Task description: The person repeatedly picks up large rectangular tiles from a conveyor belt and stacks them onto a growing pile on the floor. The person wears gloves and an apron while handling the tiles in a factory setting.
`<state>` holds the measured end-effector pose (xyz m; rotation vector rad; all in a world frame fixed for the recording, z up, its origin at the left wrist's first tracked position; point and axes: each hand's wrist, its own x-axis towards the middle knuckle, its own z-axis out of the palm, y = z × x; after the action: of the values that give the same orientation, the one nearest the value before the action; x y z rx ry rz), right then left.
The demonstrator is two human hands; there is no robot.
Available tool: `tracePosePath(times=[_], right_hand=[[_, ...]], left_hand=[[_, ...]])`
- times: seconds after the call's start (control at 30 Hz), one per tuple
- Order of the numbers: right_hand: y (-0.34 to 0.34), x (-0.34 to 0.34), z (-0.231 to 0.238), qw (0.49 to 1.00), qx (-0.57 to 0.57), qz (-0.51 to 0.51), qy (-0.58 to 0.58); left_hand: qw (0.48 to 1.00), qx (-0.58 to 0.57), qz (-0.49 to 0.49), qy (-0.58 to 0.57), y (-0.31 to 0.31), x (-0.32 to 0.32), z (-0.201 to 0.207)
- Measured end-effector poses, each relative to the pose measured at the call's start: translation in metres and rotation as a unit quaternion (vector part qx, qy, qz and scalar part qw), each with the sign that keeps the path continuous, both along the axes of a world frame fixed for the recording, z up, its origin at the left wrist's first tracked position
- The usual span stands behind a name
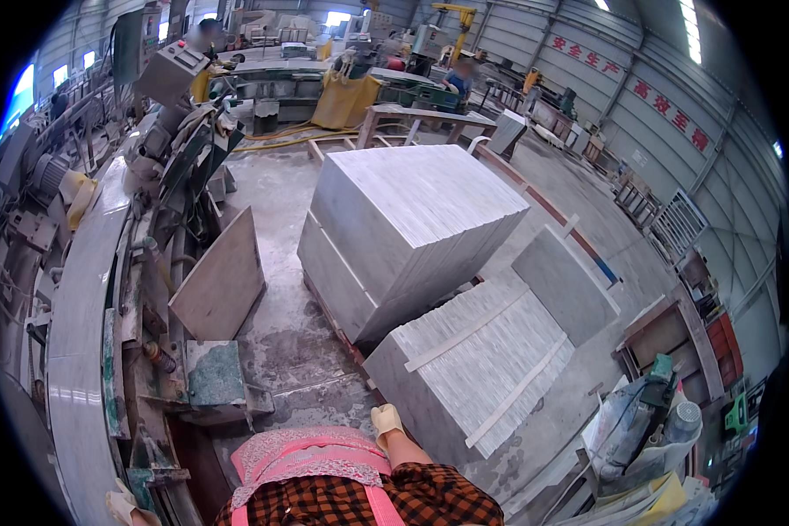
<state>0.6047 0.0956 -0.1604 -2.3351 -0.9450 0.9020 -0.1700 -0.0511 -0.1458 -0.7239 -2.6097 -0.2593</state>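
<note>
My gloved right hand (387, 422) hangs at lower centre, near the grey slab stack (493, 358) right of centre. My left hand (124, 504), lower left, is near the long machine bed (74, 368). I cannot tell whether either grips anything.

Left of the tall slab block (425, 206), a strip of floor (277, 206) offers passage, pinched by a leaning panel (222, 279). On the block's near side, a lower slab row (491, 352) (two pale strips (467, 330) cross its top) bars the way; behind the block stands a frame (412, 113).
</note>
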Motion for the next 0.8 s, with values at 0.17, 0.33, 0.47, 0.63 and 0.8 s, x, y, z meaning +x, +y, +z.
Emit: tracePosePath(times=[0.17, 0.33, 0.47, 0.63, 0.8], right_hand=[[0.0, 0.0, -0.003, 1.0, 0.017, -0.013, 0.009], [0.002, -0.001, 0.002, 1.0, 0.022, 0.001, -0.013], [0.003, -0.003, 0.007, 0.999, 0.028, 0.006, -0.017], [0.005, 0.002, -0.004, 0.999, 0.025, 0.018, -0.013], [0.009, -0.003, -0.007, 0.998, 0.039, 0.032, -0.035]], left_hand=[[1.0, 0.01, -0.003, 0.004, -0.005, -0.001, -0.003], [1.0, 0.024, -0.005, 0.005, -0.008, -0.004, -0.007], [0.999, 0.035, -0.008, 0.011, -0.017, -0.009, -0.014], [0.997, 0.073, -0.016, 0.031, -0.026, -0.024, -0.024], [0.989, 0.15, -0.015, 0.011, -0.041, -0.05, -0.029]])
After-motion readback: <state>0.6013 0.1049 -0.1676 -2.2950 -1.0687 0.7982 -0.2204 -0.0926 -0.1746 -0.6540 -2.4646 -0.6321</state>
